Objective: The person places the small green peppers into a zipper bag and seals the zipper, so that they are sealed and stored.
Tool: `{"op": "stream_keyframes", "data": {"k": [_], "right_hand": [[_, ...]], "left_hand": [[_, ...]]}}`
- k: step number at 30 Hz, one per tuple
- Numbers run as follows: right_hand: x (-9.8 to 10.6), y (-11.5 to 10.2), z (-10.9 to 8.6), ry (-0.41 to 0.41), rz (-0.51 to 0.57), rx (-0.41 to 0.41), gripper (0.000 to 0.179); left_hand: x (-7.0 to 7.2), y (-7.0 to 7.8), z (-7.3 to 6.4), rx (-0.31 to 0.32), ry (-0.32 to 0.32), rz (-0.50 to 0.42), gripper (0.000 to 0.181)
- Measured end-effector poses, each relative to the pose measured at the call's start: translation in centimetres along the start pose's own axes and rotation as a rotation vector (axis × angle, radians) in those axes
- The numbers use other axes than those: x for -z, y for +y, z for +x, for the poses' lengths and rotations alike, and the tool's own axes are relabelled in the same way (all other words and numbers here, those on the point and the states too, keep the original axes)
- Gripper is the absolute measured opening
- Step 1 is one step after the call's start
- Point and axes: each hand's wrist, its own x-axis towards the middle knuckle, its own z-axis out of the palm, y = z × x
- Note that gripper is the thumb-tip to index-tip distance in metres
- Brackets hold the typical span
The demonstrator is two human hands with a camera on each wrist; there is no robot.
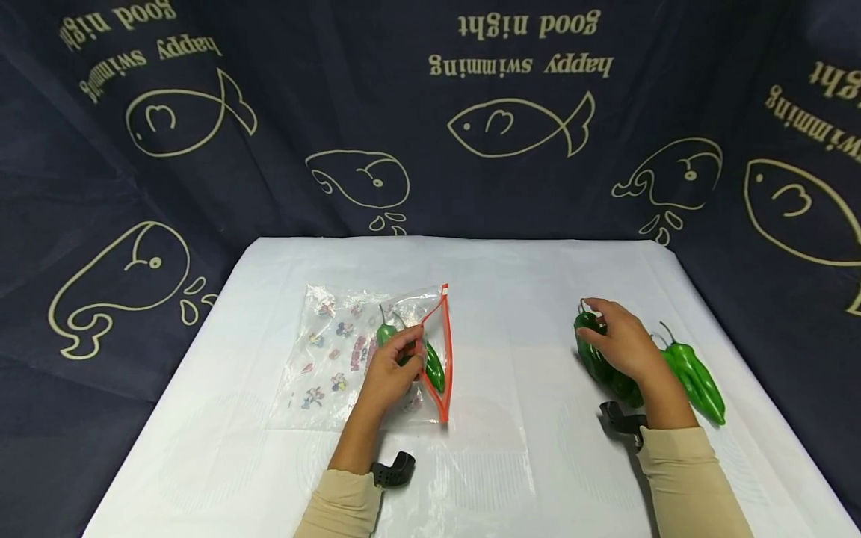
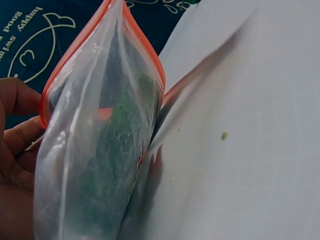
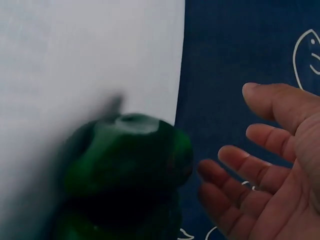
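A clear zip bag (image 1: 323, 351) with a red-edged mouth and printed figures lies on the table, its mouth facing right and gaping. Green peppers (image 1: 435, 368) show inside it. My left hand (image 1: 393, 366) pinches the near layer of the bag at the red rim (image 2: 159, 75). On the right, my right hand (image 1: 622, 340) hovers over a dark green pepper (image 1: 592, 355), thumb and fingers spread about its stem end. In the right wrist view nothing sits between those fingers (image 3: 240, 162); the pepper's blunt end (image 3: 130, 160) is beside them.
A brighter green pepper (image 1: 696, 381) lies to the right of my right forearm, with a second stem beside it. The white-covered table (image 1: 511, 299) stretches between bag and peppers. A dark blue printed cloth (image 1: 403, 75) hangs behind and at both sides.
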Motion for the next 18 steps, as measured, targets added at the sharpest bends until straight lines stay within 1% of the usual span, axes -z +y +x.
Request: {"op": "stream_keyframes", "data": {"k": [9,18], "right_hand": [[-0.29,0.47,0.06,-0.043,-0.039,-0.065,0.064],[-0.65,0.43,0.20,-0.058,-0.056,-0.059,0.065]], "left_hand": [[0.01,0.18,-0.02,-0.012,0.002,0.006,0.042],[0.06,0.12,-0.04,-0.003,0.000,-0.003,0.042]]}}
